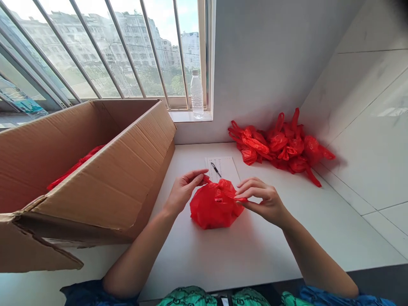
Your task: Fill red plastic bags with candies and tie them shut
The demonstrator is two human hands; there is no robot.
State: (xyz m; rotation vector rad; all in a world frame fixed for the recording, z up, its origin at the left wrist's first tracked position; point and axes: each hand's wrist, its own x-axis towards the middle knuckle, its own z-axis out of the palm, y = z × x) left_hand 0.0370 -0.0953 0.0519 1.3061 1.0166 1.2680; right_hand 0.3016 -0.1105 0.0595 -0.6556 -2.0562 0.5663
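Red bag [215, 208], between left hand [184, 191], right hand [263, 202] (pinched)

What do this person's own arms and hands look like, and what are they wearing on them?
The left hand and right hand are bare, with no gloves, rings or watch showing. The forearms are bare too, running back to short blue sleeves near the elbows. Between them, at the bottom of the view, shows a green garment with a dark looping pattern.

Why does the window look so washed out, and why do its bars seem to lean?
Head view: daylight overexposes the sky behind the window bars, paling the buildings; wide-angle distortion splays the bars; the red plastic bag is sharp and tints the white counter reddish.
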